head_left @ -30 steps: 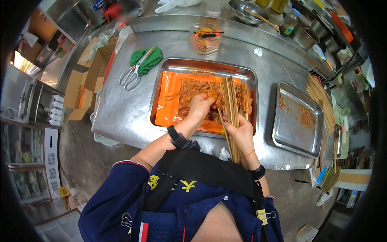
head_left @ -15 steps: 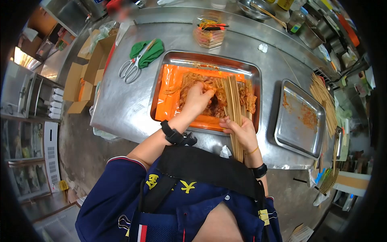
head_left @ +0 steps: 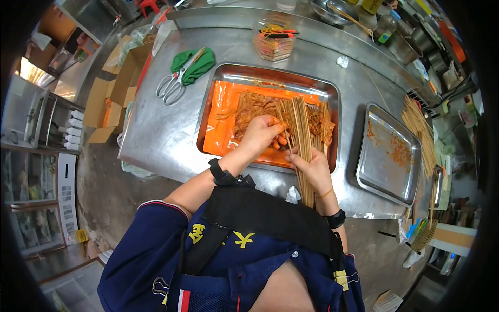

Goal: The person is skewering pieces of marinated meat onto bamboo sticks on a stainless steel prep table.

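Observation:
My right hand grips a thick bundle of bamboo skewers, which leans over the near side of a steel tray. One skewer stands slightly apart on the bundle's left side. Around that skewer the sauce-stained fingers of my left hand are pinched; any food between the fingertips is hidden. Red-brown marinated meat slices lie beneath and beyond my left hand, on an orange plastic bag in the tray. Loaded meat skewers rest at the tray's right side.
Scissors lie on a green cloth at the left. Beyond the tray stands a clear container. A second, sauce-smeared tray and more skewers are at the right. Cardboard boxes stand beyond the table's left edge.
My left hand has come back from the meat slices, down and towards the skewer beside the bundle. My right hand keeps its grip on the bundle. The view has shifted slightly.

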`<action>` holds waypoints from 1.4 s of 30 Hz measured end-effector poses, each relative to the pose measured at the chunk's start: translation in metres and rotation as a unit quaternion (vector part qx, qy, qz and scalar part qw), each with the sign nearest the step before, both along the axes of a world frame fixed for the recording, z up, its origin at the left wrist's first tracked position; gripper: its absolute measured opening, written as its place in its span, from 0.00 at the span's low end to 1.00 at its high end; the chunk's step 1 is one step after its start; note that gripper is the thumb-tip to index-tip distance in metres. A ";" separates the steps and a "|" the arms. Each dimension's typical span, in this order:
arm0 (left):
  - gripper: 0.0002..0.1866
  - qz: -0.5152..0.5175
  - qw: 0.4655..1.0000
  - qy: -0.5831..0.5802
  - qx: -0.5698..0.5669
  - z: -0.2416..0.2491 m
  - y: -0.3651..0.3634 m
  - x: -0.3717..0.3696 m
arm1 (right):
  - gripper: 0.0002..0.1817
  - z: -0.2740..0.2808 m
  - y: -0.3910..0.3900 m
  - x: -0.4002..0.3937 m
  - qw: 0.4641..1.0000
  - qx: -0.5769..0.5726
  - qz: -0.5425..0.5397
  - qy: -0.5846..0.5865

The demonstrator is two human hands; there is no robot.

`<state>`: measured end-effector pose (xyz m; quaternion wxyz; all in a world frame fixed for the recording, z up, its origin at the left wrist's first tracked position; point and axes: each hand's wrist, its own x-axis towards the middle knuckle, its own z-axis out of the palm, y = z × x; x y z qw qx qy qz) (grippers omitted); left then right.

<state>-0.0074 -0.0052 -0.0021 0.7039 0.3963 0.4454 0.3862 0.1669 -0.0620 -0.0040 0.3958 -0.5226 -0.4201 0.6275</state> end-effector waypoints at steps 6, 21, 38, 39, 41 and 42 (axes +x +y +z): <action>0.10 0.026 0.999 0.026 -0.002 0.000 -0.007 0.000 | 0.07 0.000 0.000 0.000 1.000 0.011 0.011 -0.015; 0.11 0.104 0.943 0.272 0.162 -0.023 0.017 -0.056 | 0.05 0.006 0.000 0.004 1.000 -0.017 -0.019 0.007; 0.14 0.002 0.741 0.633 0.223 -0.004 0.016 -0.059 | 0.06 0.003 0.001 0.005 0.999 -0.032 -0.009 0.009; 0.14 0.000 0.741 0.632 0.228 -0.005 0.016 -0.059 | 0.06 0.002 0.001 0.006 0.999 -0.028 -0.012 0.014; 0.12 -0.001 0.738 0.632 0.237 -0.008 0.018 -0.057 | 0.06 0.007 0.000 0.006 0.999 -0.034 -0.014 -0.003; 0.11 -0.002 0.735 0.635 0.240 -0.012 0.018 -0.056 | 0.05 0.008 0.002 0.004 0.999 -0.035 -0.014 -0.009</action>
